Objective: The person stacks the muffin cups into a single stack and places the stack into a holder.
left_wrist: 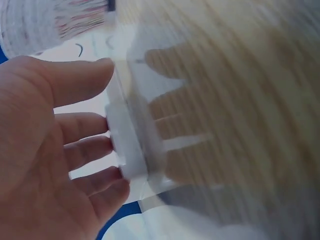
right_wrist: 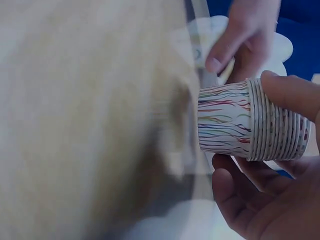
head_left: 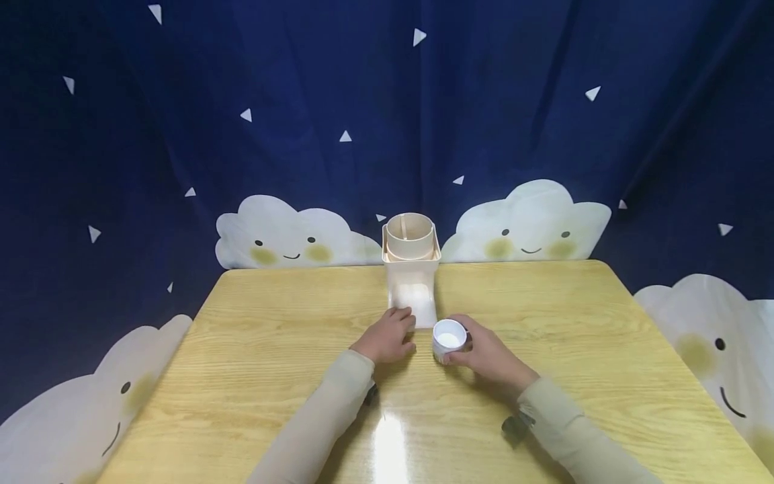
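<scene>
A nested stack of white paper cups [head_left: 449, 341] with thin coloured wavy lines [right_wrist: 225, 120] stands mouth up on the table. My right hand [head_left: 486, 353] holds it from the right, thumb on one side and fingers on the other. Left of the stack, my left hand [head_left: 387, 337] reaches to the front of a cream plastic stand [head_left: 412, 282] with a round, open-topped tube. In the left wrist view, the left hand's fingers [left_wrist: 85, 150] are loosely extended beside the stand's white base [left_wrist: 127, 145]. Whether they touch it is hard to tell.
The stand is at the far middle of a light wooden table [head_left: 290, 309]. Behind and beside the table hangs a dark blue curtain [head_left: 314, 87] with white triangles and smiling clouds. Small dark objects show by both forearms.
</scene>
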